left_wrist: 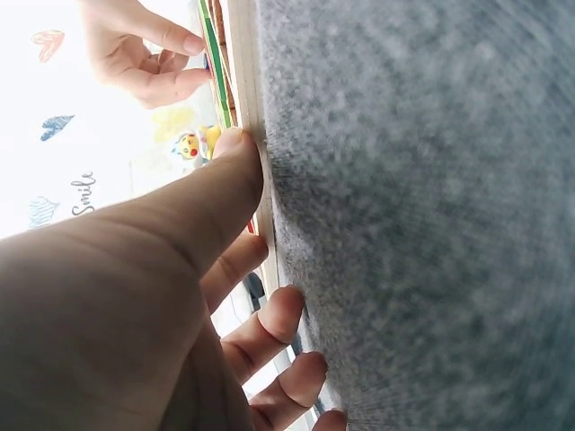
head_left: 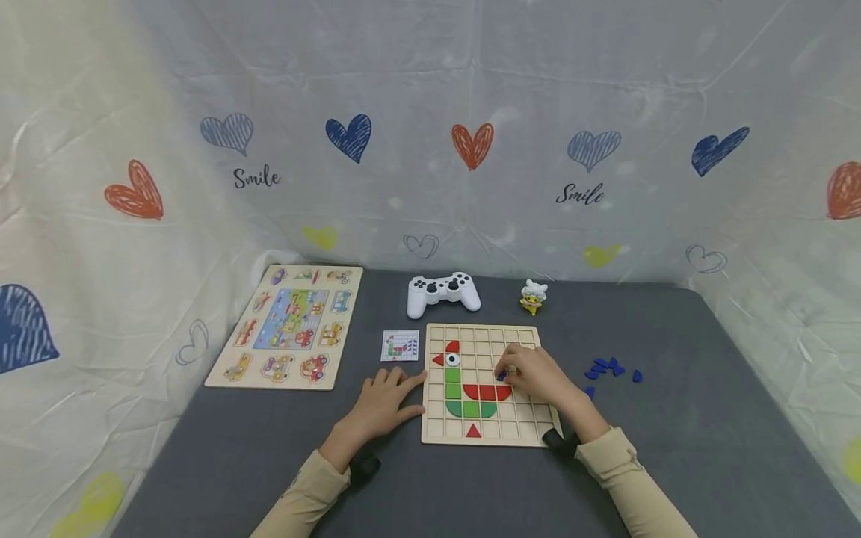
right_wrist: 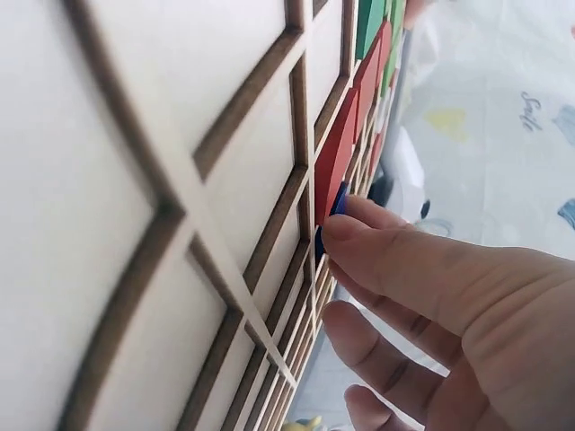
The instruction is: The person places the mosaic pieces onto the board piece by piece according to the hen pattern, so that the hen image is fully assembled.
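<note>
A wooden grid board [head_left: 484, 442] lies on the dark table, with red and green flat pieces forming a bird-like shape and a round eye piece [head_left: 453, 360] near its top. My left hand [head_left: 382, 403] rests at the board's left edge, thumb and index fingertip touching it and the other fingers spread. Over the middle of the board, my right hand [head_left: 538, 373] pinches a small blue piece [right_wrist: 338, 199] between thumb and fingers. That piece is right beside the red row [head_left: 486, 392], low at the grid. The fingers partly cover it.
Several loose blue pieces [head_left: 613, 366] lie right of the board. Behind the board are a white game controller [head_left: 444, 293] and a small yellow-and-white figurine [head_left: 533, 297]. A picture card [head_left: 400, 346] and a vehicle puzzle board [head_left: 341, 340] lie to the left.
</note>
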{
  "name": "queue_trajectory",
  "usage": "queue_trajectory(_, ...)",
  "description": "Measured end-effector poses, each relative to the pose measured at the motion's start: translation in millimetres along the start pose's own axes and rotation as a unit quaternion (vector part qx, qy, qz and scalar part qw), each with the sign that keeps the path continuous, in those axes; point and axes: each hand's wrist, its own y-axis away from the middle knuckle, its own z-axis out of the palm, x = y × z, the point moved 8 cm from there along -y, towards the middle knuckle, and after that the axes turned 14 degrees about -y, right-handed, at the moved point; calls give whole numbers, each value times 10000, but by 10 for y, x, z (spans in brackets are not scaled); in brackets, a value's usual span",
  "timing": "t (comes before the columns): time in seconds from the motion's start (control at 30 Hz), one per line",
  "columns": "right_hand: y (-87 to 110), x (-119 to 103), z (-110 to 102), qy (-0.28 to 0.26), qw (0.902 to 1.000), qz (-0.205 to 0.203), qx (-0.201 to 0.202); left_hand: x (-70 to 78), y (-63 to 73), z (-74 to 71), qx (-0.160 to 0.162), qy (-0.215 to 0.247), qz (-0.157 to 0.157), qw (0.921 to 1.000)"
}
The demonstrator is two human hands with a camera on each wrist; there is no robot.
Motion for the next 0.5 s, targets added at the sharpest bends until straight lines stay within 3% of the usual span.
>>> queue_trajectory(0.5,52,38,-16,111,9999,102,28,-5,-1,-11,17,19,14,10000)
